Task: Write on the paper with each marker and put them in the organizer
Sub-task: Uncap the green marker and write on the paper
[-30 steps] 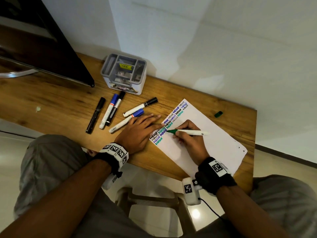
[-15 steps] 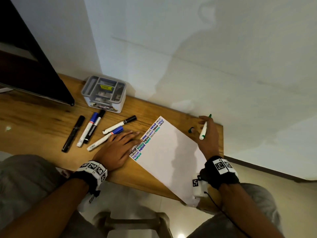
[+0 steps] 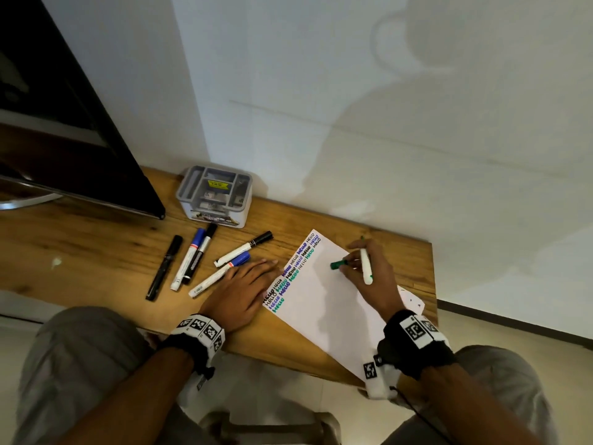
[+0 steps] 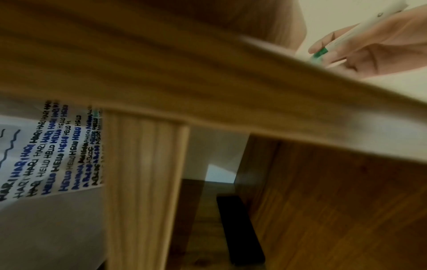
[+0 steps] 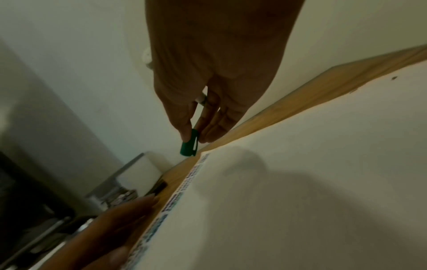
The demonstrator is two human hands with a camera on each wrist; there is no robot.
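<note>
While the cap is off, capping looks like the step in hand.
Marker: white-barrelled green marker (image 3: 366,266) held in right hand (image 3: 369,271), tip away from sheet.
Cap: small green plastic cap (image 3: 337,264) pinched at fingertips (image 5: 186,134), above white paper sheet (image 3: 327,303).
Left hand (image 3: 239,292): flat, fingers straight, pressing the sheet's left edge.
Progress: green HELLO lines written; five markers (image 3: 192,260) lie left of the grip; grey organizer (image 3: 214,195) beyond them holds none.
Change: half a second ago the cap lay on the wooden table (image 3: 96,252); now it's picked up.
</note>
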